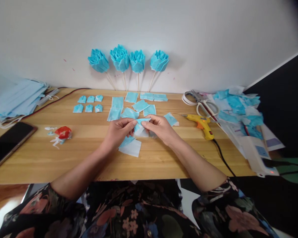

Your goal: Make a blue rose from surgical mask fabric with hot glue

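Floral cloth (139, 221) of the garment lies nearest, at six o'clock, and beyond it the left hand (120, 129) and right hand (161, 128) close in from nine and three o'clock on one blue-and-white piece (140, 129), each pinching it thumb against fingers, seemingly to keep its fold tight. Blue edge up, that piece sits between the thumb tips, its white part hanging toward six o'clock. Around it, loose squares (140, 105) spread at twelve, probably for easy picking, folded pieces (90, 99) stand in rows at ten, likely kept sorted, and the glue gun (201, 123) rests at three, presumably within reach.
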Motion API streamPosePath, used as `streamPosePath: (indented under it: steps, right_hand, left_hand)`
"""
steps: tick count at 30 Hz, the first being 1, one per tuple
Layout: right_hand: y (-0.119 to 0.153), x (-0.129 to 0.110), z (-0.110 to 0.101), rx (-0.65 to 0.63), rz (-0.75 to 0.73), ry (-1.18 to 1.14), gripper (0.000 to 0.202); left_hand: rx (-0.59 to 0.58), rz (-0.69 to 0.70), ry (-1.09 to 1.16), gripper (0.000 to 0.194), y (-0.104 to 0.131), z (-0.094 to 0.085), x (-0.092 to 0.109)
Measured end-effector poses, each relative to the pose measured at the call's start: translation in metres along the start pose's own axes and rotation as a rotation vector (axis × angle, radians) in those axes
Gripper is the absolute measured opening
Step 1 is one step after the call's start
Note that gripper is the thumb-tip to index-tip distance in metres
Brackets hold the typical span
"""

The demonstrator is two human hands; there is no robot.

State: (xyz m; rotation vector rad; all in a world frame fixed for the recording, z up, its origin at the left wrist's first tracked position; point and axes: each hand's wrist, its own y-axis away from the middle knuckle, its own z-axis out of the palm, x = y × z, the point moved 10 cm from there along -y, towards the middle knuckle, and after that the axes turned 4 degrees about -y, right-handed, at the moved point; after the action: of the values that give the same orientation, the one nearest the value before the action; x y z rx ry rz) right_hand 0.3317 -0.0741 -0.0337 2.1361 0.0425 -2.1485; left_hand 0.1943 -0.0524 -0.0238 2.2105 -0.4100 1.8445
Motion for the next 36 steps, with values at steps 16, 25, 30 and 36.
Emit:
streamPosePath:
  steps: [16,25,30,36]
  right_hand:
    - [0.0,-0.009,-0.007,0.057,-0.131,0.216,0.025]
    - [0.044,-0.076,0.023,0.245,-0.854,0.82,0.022]
    - [0.037,-0.068,0.032,0.271,-0.804,0.875,0.02]
    - [0.036,-0.066,0.029,0.316,-0.821,0.833,0.008]
  left_hand:
    - [0.021,-0.072,0.086,0.023,-0.001,-0.001,-0.009]
    - [0.125,-0.028,0.181,0.026,-0.002,-0.011,-0.009]
    - [0.151,-0.026,0.231,0.027,0.002,-0.011,-0.006]
    - [0.103,-0.001,0.253,0.032,0.002,-0.006,-0.006]
